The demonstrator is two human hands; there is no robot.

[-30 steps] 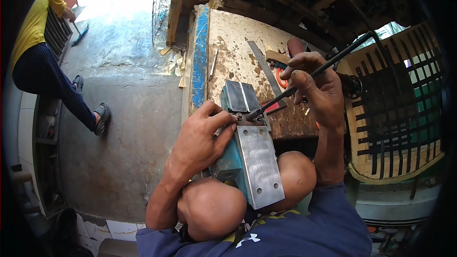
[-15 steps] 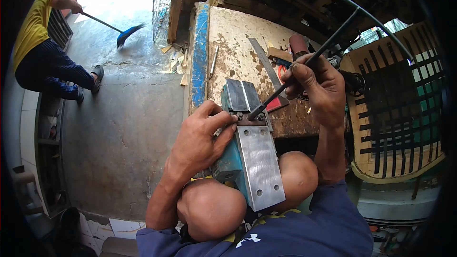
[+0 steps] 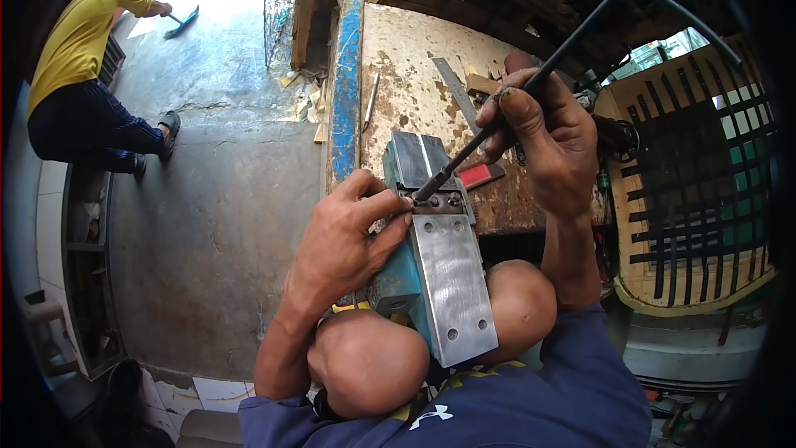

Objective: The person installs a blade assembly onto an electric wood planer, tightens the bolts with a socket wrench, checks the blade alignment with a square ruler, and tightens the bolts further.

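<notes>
An upside-down electric planer (image 3: pixel 454 290) with a teal body and a shiny metal sole rests between my knees, its front end towards the workbench. A row of bolts shows on its dark cutter drum (image 3: pixel 439 203). My left hand (image 3: pixel 352 228) is closed at the planer's left side, thumb and index fingertips pressed at the drum's left end. In my right hand (image 3: pixel 543 129), the fingers wrap the shaft of a black T-handle socket wrench (image 3: pixel 477 145). The wrench slants down to the left, its socket end at the leftmost bolt, by my left fingertips.
A worn workbench (image 3: pixel 406 50) ahead carries a metal ruler (image 3: pixel 453 91), a pen-like tool (image 3: pixel 371 102) and a red-and-dark piece (image 3: pixel 481 176). A person in a yellow shirt (image 3: pixel 79 25) sweeps the floor at upper left. To the right stands a woven-strap frame (image 3: pixel 622 282).
My right hand has shifted the wrench's socket end left, from nearer the middle of the drum to the leftmost bolt. The sweeping person's broom has moved farther away.
</notes>
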